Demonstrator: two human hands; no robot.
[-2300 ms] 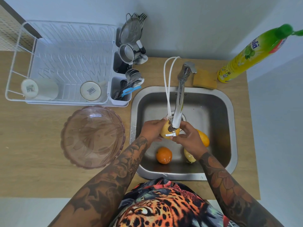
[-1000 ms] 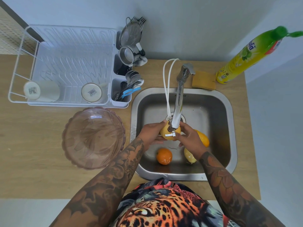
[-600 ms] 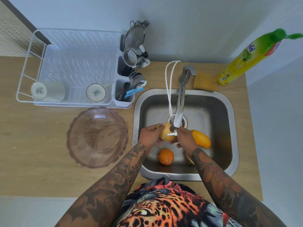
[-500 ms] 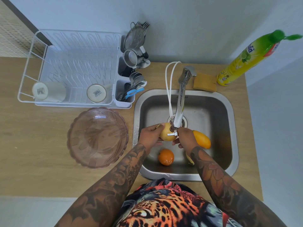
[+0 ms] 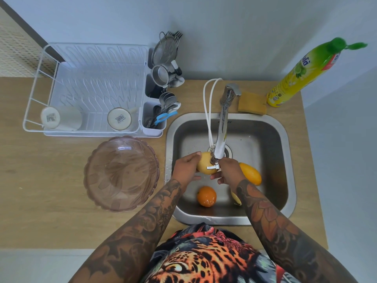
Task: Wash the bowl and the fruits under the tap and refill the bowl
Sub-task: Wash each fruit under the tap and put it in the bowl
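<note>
Under the spout of the chrome tap (image 5: 222,127), a pale yellow round fruit (image 5: 204,162) is held over the steel sink (image 5: 271,127). My left hand (image 5: 186,167) grips its left side and my right hand (image 5: 229,170) cups its right side. On the sink floor lie an orange (image 5: 206,196), an elongated orange-yellow fruit (image 5: 250,173) and a pale yellow fruit (image 5: 235,199) mostly hidden by my right forearm. The pink translucent bowl (image 5: 121,173) stands empty on the counter left of the sink.
A white dish rack (image 5: 91,88) with two cups and a cutlery holder (image 5: 154,119) stands behind the bowl. A sponge (image 5: 252,103) and a tall yellow-green detergent bottle (image 5: 306,72) sit behind the sink. A white hose (image 5: 208,107) loops beside the tap.
Both hands have kept hold of the yellow fruit under the tap, shifting their grip slightly. The view has drifted a little, so everything sits further right in frame.
</note>
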